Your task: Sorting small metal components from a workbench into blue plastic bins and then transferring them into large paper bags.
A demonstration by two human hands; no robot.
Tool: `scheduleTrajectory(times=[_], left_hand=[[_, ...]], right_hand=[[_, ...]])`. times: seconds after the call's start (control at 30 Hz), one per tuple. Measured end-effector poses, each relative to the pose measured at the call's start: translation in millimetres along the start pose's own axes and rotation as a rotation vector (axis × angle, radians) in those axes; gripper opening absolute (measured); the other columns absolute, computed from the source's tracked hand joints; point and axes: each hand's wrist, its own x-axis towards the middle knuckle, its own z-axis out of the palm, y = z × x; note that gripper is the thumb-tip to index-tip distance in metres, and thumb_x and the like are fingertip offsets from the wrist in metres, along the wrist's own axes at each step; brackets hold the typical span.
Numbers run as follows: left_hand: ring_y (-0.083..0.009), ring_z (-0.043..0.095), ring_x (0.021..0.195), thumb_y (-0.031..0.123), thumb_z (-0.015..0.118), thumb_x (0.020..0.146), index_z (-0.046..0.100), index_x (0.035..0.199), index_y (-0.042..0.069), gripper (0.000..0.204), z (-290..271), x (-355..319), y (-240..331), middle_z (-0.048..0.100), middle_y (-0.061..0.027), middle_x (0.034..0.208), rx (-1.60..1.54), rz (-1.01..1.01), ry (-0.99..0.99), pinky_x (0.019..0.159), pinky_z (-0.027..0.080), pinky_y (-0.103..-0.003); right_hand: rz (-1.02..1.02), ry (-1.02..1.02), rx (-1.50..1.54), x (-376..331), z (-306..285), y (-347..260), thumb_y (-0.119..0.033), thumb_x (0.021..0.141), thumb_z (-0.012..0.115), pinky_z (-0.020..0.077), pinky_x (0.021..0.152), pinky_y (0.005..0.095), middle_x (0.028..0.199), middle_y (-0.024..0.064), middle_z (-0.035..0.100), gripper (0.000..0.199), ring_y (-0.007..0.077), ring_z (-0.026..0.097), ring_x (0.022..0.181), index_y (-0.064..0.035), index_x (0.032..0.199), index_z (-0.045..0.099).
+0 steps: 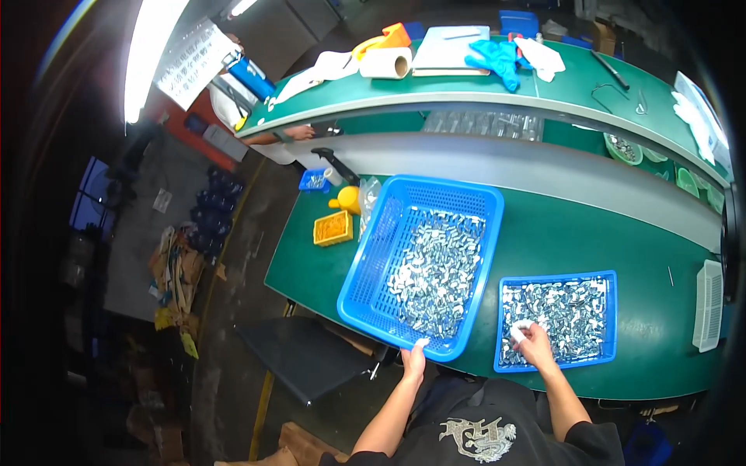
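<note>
A large blue plastic basket (360, 289) with perforated walls rests on the green table, slightly tilted toward me. Small shiny metal pieces (439, 268) are heaped in it, mostly to its right side. My left hand (414, 362) grips the basket's near rim, a white-covered thumb on top and the other fingers hidden below. To the right lies a shallow blue tray (612, 314), full of similar metal pieces (563, 311). Over its near left part is my right hand (535, 347), fingers curled together with white coverings on the tips; what they hold is too small to make out.
A yellow box (333, 229), a yellow cup-like container (348, 200) and a small blue bin (314, 181) stand left of the basket. Behind runs a raised green shelf (435, 89) with a paper roll (386, 63) and blue gloves (497, 62). A white tray (708, 305) stands far right. Another person's hand (299, 133) shows behind.
</note>
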Motion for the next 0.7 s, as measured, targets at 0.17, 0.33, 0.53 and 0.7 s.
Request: scheduleTrajectory(times=[0.17, 0.33, 0.53, 0.7], left_hand=[[-0.0207, 0.05, 0.102, 0.001, 0.059, 0.067, 0.047, 0.115, -0.004, 0.05, -8.1, 8.3, -12.8, 0.053, -0.0097, 0.113, -0.107, -0.046, -0.078, 0.088, 0.039, -0.03], [-0.0213, 0.05, 0.102, 0.001, 0.059, 0.067, 0.046, 0.116, -0.004, 0.051, -10.1, 15.4, -21.8, 0.051, -0.0102, 0.115, -0.143, -0.05, -0.072, 0.089, 0.038, -0.03], [-0.0236, 0.047, 0.106, 0.005, 0.061, 0.068, 0.044, 0.118, -0.005, 0.053, -13.0, 16.4, -22.8, 0.05, -0.0125, 0.117, -0.058, -0.023, -0.079, 0.093, 0.035, -0.031], [-0.0239, 0.047, 0.107, 0.007, 0.061, 0.069, 0.045, 0.117, -0.005, 0.052, -13.2, 16.3, -23.3, 0.049, -0.0137, 0.118, -0.036, 0.006, -0.094, 0.094, 0.034, -0.031]], right_hand=[[0.039, -0.028, -0.015, -21.1, 12.3, -0.8, -0.009, 0.08, 0.061, 0.0451, 0.05, 0.0242, 0.073, 0.0067, 0.061, 0.019, 0.0112, 0.056, 0.056, 0.0025, 0.095, 0.057], [0.005, -0.001, -0.012, -25.4, 18.3, 12.1, -0.014, 0.082, 0.063, 0.0428, 0.05, 0.0231, 0.069, 0.0041, 0.06, 0.018, 0.0093, 0.056, 0.055, -0.0006, 0.093, 0.059], [0.043, 0.053, -0.005, -41.2, 24.8, -5.9, -0.014, 0.082, 0.063, 0.0446, 0.051, 0.023, 0.072, 0.0051, 0.062, 0.018, 0.0095, 0.056, 0.057, 0.0002, 0.092, 0.06], [0.031, 0.059, -0.05, -47.0, 30.1, 2.6, -0.018, 0.083, 0.06, 0.0434, 0.051, 0.0231, 0.076, 0.0061, 0.063, 0.019, 0.0104, 0.057, 0.057, -0.0016, 0.093, 0.06]])
